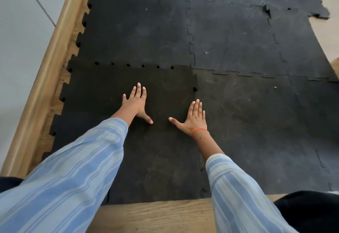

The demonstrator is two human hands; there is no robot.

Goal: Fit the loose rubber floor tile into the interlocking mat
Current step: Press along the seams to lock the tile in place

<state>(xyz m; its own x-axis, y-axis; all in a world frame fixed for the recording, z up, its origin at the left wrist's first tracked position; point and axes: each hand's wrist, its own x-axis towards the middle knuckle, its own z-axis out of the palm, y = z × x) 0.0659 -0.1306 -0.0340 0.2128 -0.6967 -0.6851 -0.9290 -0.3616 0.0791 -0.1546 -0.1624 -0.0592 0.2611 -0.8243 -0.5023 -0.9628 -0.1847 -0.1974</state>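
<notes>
- The interlocking mat (229,36) of dark rubber squares covers most of the wooden floor (156,216), its toothed left edge running along a pale skirting board (42,78).
- The loose tile (113,85) lies at the mat's near-left corner, darker than its neighbours. Small gaps show along its far seam (135,65) and one at its right seam (195,89), so the teeth look only partly seated.
- It seems thick, dense and fairly heavy, flexible rather than rigid, with a grippy matt face; it should respond to flat pressure near the seams better than to pinching, and an edge can probably be lifted to re-align teeth.
- The left hand (136,104) lies flat on the tile, fingers nearly together, thumb splayed, clasping nothing.
- The right hand (194,118) presses palm-down near the right seam, fingers together, thumb out.
- A thin orange band (199,130) circles the right wrist.
</notes>
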